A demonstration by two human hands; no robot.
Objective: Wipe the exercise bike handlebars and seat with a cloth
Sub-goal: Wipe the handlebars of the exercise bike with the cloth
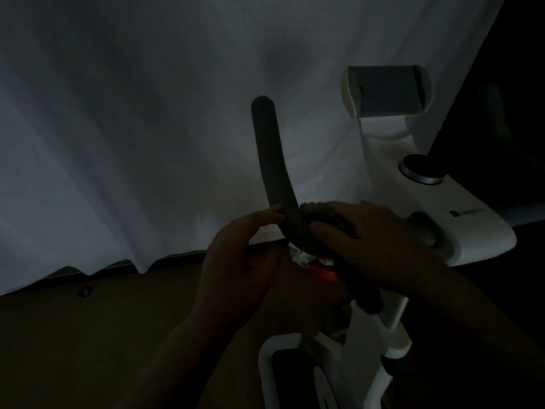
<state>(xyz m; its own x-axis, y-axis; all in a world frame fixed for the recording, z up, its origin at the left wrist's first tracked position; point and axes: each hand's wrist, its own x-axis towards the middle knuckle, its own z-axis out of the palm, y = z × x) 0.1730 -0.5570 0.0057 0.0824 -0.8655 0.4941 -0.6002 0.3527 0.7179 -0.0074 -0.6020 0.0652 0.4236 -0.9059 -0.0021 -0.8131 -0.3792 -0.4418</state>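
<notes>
The scene is very dark. The bike's left handlebar (269, 160) is a dark curved foam bar rising from the white console (472, 228). My left hand (241, 252) holds the bar's lower bend, fingertips against its left side. My right hand (365, 240) grips a dark fuzzy cloth (321, 214) wrapped against the bar just right of the bend. Below the hands, a bit of white cloth or paper (303, 256) and an orange glow show. The seat is out of view.
A grey-padded tablet holder (386, 91) stands on the white stem at upper right, with a round silver knob (420, 169) below it. A white curtain (132, 128) hangs behind, above a brown floor (88, 335). The white bike frame (389, 335) runs down at lower right.
</notes>
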